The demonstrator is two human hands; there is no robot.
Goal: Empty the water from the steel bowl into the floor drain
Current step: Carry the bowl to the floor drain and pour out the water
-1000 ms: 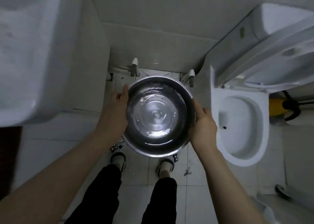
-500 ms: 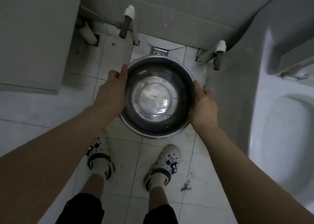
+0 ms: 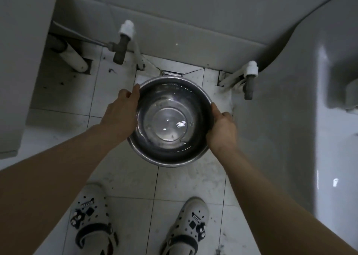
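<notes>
The round steel bowl (image 3: 170, 121) hangs low over the tiled floor, held level, with clear water in it. My left hand (image 3: 121, 112) grips its left rim and my right hand (image 3: 222, 128) grips its right rim. A small metal floor drain (image 3: 171, 73) shows just beyond the bowl's far rim, by the wall; the bowl covers most of it.
Two pipe valves with white caps stick out near the floor, one at the left (image 3: 124, 41) and one at the right (image 3: 249, 78). A cabinet (image 3: 23, 61) stands on the left and the toilet (image 3: 313, 119) on the right. My feet in white clogs (image 3: 93, 221) stand below the bowl.
The bowl has gone down toward the floor, close to the drain, with both hands still on its rim. The view has dropped nearer the floor, and the toilet has slid off to the right.
</notes>
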